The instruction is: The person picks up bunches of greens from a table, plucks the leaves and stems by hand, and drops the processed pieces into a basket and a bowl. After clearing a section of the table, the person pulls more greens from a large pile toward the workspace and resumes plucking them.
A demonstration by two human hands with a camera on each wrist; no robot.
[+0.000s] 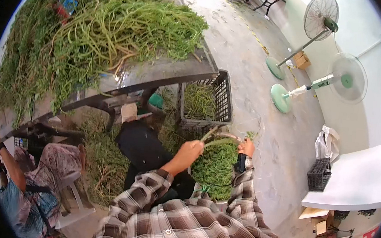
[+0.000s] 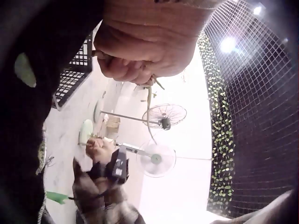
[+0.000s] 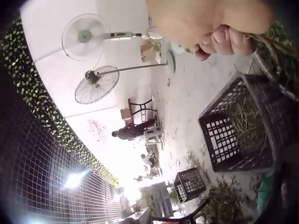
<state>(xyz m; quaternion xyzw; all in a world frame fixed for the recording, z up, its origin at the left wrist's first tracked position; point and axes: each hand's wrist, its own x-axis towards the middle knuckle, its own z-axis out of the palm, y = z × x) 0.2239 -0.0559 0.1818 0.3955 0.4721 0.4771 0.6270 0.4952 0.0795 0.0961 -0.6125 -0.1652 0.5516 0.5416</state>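
Observation:
My left hand [image 1: 189,155] grips a few long, thick plant stems [image 1: 221,141], its fingers curled round them. Those stems arch across to my right hand [image 1: 246,147], which holds their other end; a small leafy tip pokes out past it. Seen from the left wrist, thin stem ends [image 2: 149,105] stick out of the curled left fingers [image 2: 124,70]. The right wrist view has the right fingers [image 3: 233,41] closed, with stems [image 3: 275,58] running off to the side. Below both hands lies a mass of cut green leaves [image 1: 213,166] in front of my lap.
A black plastic crate [image 1: 226,101] with green stems [image 1: 199,102] stands just ahead. A table [image 1: 159,66] at the front left bears a big heap of leafy plants [image 1: 131,23]. Another person [image 1: 35,187] sits at the left. Two fans [image 1: 283,97] stand at the right.

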